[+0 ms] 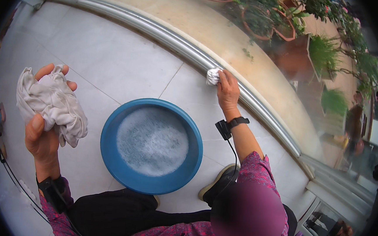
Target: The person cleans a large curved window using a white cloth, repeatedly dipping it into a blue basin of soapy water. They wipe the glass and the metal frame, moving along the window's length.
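Note:
A crumpled off-white cloth (53, 103) rests in my left hand (41, 139), fingers behind it and thumb across its lower edge, raised at the left of the view. My right hand (227, 89) grips a smaller bunched white cloth (213, 76) against the metal sliding-door track (187, 45). Between my arms stands a round blue plastic basin (106, 165) on the floor. Foamy, soapy water (152, 141) covers its bottom. Both wrists carry black strapped devices with cables.
Pale floor tiles (92, 45) surround the basin. Beyond the glass are potted plants (264, 21) in terracotta-coloured planters. My dark shoe (218, 186) is close to the basin's right side. Another person's foot (2, 111) shows at the far left, near black cables (17, 181).

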### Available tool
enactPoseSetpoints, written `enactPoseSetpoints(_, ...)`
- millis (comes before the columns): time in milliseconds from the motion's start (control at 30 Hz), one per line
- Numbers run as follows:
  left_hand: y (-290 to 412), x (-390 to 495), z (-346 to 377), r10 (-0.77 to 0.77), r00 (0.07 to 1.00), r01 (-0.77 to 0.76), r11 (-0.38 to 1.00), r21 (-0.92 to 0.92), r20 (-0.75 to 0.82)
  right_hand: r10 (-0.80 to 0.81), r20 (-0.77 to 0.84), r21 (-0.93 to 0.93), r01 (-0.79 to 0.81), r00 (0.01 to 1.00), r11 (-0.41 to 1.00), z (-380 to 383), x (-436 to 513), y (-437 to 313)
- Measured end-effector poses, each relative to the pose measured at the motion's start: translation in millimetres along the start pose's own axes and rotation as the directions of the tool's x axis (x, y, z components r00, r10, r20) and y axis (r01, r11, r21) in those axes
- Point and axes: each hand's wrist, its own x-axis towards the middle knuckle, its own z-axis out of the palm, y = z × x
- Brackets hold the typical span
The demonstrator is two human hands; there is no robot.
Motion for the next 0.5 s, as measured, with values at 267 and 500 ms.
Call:
enactPoseSetpoints(267,-6.7,3.2,-1.3,-0.032,0.999,0.032,0.999,0.007,0.015,-0.258,0.042,0.090,0.254,0.965,0.963,85.6,106.1,-77.0)
enactPoseSetpoints(500,-7.5,8.2,10.3,-0.005,0.999,0.006,1.000,-0.025,0.037,-0.322,0.141,0.052,0.318,0.936,0.947,35.3,74.6,-32.8)
